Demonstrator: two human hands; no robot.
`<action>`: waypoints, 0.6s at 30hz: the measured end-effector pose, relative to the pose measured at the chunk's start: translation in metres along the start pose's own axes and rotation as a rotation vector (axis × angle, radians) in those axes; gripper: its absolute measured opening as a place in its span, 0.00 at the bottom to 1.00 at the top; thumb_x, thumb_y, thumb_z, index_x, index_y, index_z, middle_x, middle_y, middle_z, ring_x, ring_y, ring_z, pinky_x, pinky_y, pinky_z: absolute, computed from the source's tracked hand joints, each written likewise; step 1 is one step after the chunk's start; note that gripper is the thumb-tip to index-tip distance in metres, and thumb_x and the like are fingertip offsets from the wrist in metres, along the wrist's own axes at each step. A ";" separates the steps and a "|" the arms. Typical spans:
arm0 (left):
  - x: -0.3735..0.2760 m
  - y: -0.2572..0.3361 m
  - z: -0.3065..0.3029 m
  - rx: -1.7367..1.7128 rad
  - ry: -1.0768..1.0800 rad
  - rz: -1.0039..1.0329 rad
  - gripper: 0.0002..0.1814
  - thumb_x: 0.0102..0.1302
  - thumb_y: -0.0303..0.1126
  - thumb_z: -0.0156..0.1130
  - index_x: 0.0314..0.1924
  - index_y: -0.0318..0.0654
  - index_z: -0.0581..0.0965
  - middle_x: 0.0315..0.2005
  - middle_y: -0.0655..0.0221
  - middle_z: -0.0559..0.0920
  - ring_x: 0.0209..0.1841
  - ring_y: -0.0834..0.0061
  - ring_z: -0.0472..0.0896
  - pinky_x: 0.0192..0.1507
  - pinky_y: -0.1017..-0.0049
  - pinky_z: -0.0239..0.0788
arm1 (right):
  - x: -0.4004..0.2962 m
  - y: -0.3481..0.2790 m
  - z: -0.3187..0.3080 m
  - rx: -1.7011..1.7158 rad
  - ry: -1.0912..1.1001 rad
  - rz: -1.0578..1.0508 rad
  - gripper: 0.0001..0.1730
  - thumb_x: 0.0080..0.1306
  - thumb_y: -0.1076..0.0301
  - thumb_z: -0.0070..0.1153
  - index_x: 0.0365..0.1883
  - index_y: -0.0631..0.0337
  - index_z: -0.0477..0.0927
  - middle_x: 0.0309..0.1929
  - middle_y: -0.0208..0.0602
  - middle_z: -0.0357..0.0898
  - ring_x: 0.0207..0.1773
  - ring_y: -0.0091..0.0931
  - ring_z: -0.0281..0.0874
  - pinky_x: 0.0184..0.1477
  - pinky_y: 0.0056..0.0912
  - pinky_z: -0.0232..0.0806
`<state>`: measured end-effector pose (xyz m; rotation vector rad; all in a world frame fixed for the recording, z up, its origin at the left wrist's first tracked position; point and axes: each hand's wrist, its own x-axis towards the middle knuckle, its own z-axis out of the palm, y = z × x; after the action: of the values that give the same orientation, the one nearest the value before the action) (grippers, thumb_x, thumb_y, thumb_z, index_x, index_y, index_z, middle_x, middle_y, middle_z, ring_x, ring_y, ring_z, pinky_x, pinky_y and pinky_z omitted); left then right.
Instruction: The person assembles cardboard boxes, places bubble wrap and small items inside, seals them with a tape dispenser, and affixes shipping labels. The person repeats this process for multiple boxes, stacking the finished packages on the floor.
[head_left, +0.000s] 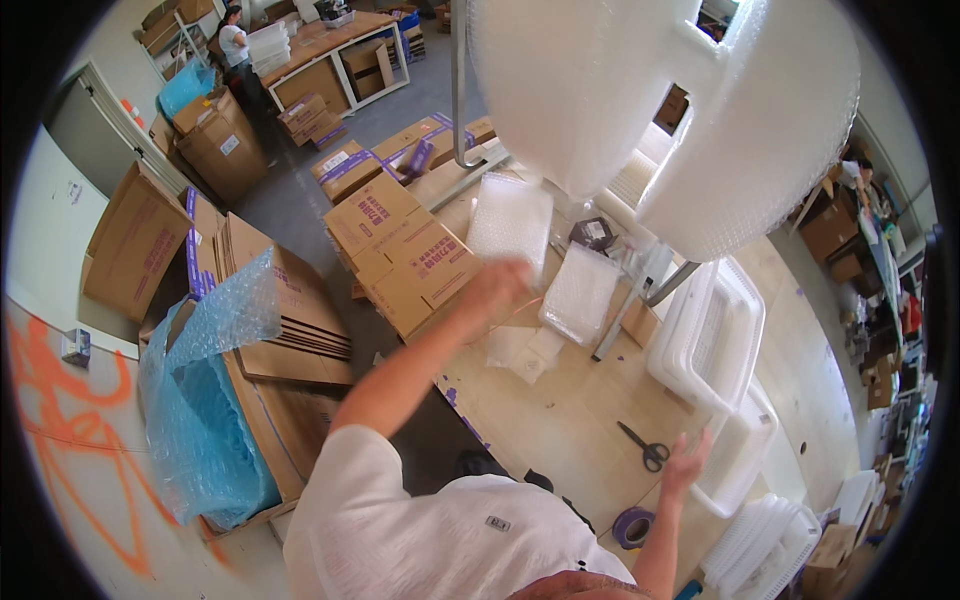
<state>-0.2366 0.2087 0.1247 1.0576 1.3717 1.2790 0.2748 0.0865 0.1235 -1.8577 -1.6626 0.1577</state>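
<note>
My left hand (506, 281) reaches over the table, blurred by motion, between flat cartons and a stack of bubble-wrap sheets (510, 225). Whether it holds anything cannot be told. Beside it lies a second bubble-wrap pack (581, 292), with thin clear plastic bags (525, 352) nearer to me. My right hand (686, 461) has its fingers apart next to a white plastic basket (739, 457); contact with the rim is unclear. Black-handled scissors (649, 448) lie just left of that hand. A roll of purple tape (632, 527) sits close to my right forearm.
Large bubble-wrap rolls (570, 90) hang on a metal frame above the table's far side. Flattened cartons (397, 255) cover the left edge. Nested white baskets (709, 337) stand right. Blue bubble wrap (217, 427) fills a carton at left. Another person (234, 49) stands far back.
</note>
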 end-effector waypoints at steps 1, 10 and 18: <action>-0.040 -0.007 0.042 -0.301 -0.182 -0.076 0.13 0.76 0.43 0.64 0.47 0.40 0.82 0.34 0.76 0.83 0.37 0.83 0.81 0.44 0.74 0.77 | 0.015 0.009 0.003 -0.050 0.056 -0.035 0.33 0.74 0.62 0.61 0.71 0.73 0.69 0.74 0.62 0.66 0.78 0.50 0.62 0.79 0.50 0.53; -0.232 -0.118 0.127 -0.159 -0.456 -0.682 0.23 0.78 0.42 0.62 0.64 0.35 0.79 0.43 0.72 0.85 0.39 0.83 0.82 0.42 0.79 0.76 | 0.113 -0.038 0.077 -0.239 -0.141 -0.193 0.43 0.70 0.37 0.59 0.65 0.71 0.76 0.61 0.61 0.80 0.66 0.51 0.75 0.74 0.51 0.57; -0.254 -0.130 0.073 -0.144 -0.164 -0.714 0.22 0.78 0.40 0.61 0.64 0.34 0.77 0.47 0.68 0.86 0.41 0.80 0.83 0.43 0.79 0.76 | 0.153 -0.064 0.103 -0.176 -0.290 -0.225 0.22 0.75 0.47 0.56 0.36 0.58 0.78 0.28 0.53 0.82 0.37 0.55 0.82 0.39 0.59 0.72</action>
<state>-0.1189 -0.0378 0.0152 0.4804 1.3332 0.7269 0.1998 0.2673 0.1236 -1.8225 -2.1326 0.1993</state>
